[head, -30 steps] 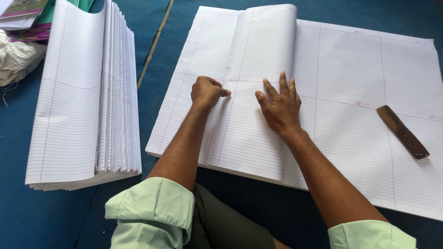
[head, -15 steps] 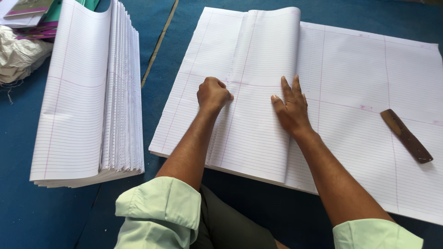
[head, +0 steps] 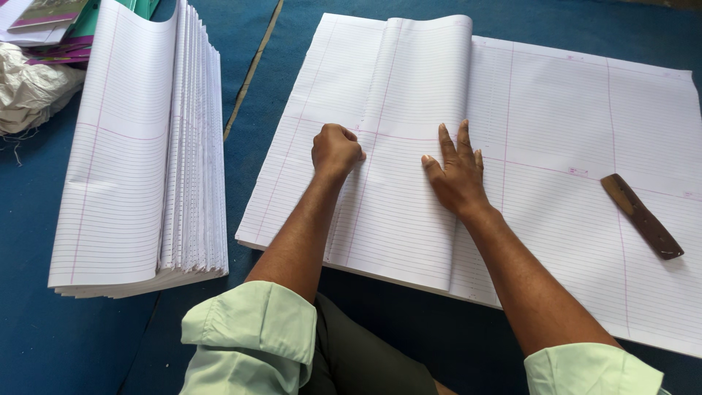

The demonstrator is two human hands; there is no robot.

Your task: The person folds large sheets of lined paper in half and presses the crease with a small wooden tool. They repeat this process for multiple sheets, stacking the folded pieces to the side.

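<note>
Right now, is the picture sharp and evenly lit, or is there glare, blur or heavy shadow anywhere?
Head view: soft, even daylight, no glare on the ruled sheets; left hand and right hand are sharp, casting only faint shadows; the folded stack and wooden stick are crisp too; straight paper edges bow slightly toward the frame borders, a wide-lens effect.

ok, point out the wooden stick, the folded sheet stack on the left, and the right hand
wooden stick (head: 642, 216), head view, middle of its length
folded sheet stack (head: 124, 153), head view, top sheet
right hand (head: 458, 174), head view, back of the hand
</note>
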